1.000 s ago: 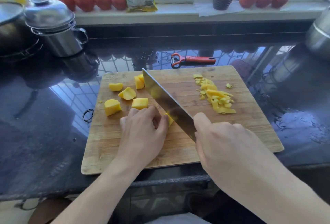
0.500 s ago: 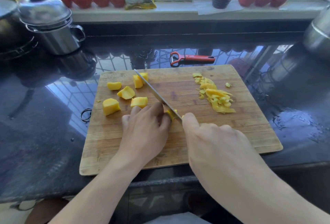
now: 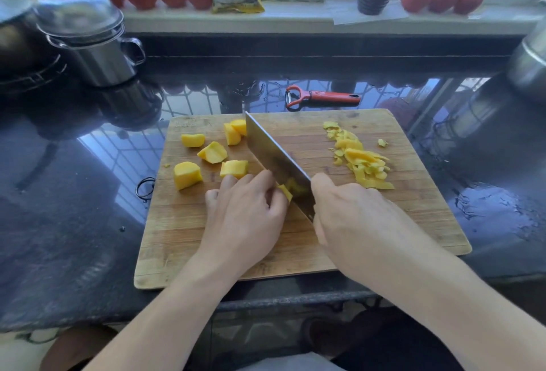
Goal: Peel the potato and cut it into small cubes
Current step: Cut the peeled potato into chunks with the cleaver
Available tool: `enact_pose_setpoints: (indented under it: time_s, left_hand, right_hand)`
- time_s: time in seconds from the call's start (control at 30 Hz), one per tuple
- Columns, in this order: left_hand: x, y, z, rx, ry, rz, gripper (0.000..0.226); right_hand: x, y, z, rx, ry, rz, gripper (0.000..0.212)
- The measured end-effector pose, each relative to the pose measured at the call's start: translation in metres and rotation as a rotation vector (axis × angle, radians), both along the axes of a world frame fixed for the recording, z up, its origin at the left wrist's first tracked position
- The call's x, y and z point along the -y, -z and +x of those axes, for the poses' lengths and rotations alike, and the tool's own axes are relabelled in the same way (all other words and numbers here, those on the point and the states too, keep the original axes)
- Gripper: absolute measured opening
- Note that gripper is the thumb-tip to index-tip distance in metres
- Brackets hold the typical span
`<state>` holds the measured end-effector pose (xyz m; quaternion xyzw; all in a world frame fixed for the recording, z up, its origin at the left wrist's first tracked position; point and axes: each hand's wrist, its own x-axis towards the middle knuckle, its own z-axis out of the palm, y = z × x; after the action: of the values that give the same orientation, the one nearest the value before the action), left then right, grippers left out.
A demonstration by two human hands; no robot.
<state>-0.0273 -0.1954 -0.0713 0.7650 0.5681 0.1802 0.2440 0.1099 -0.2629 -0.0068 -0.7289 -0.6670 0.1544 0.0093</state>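
Note:
A wooden cutting board [image 3: 413, 214] lies on the dark counter. My left hand [image 3: 245, 217] presses down on a yellow potato piece [image 3: 286, 191], mostly hidden under the fingers. My right hand [image 3: 354, 217] grips the handle of a broad cleaver [image 3: 274, 157], whose blade stands tilted right against that piece. Several yellow potato chunks [image 3: 187, 175] lie on the board's left part. A heap of yellow peelings [image 3: 362, 160] sits on the right part.
A red peeler [image 3: 322, 96] lies on the counter behind the board. A lidded steel pot [image 3: 94, 42] stands at the back left, another steel vessel [image 3: 529, 66] at the right edge. Tomatoes, a packet and a dark bottle line the windowsill. A black ring [image 3: 145, 189] lies left of the board.
The cleaver came down edge-on through the held piece half a second ago. Now it is lifted and tilted again, showing its flat side. My left hand stays on the piece.

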Motion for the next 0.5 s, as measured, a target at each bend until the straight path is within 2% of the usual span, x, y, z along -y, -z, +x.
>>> enact_pose_setpoints:
  time_s: [0.1,0.2,0.33,0.5]
  left_hand:
    - [0.001,0.001,0.0,0.01,-0.005,0.026,0.029]
    - [0.001,0.002,-0.005,0.077,-0.018,0.029,0.029]
    - [0.001,0.003,-0.01,0.171,-0.044,0.028,0.02]
    - [0.004,-0.002,-0.006,0.292,-0.073,0.052,0.005]
  right_hand:
    - [-0.005,0.002,0.004,-0.045,0.054,0.01,0.026]
    - [-0.005,0.0,0.012,-0.103,0.074,0.013,0.021]
    - [-0.001,-0.014,0.036,-0.217,0.183,0.071,0.026]
    - [0.001,-0.021,0.066,-0.228,0.249,0.158,0.022]
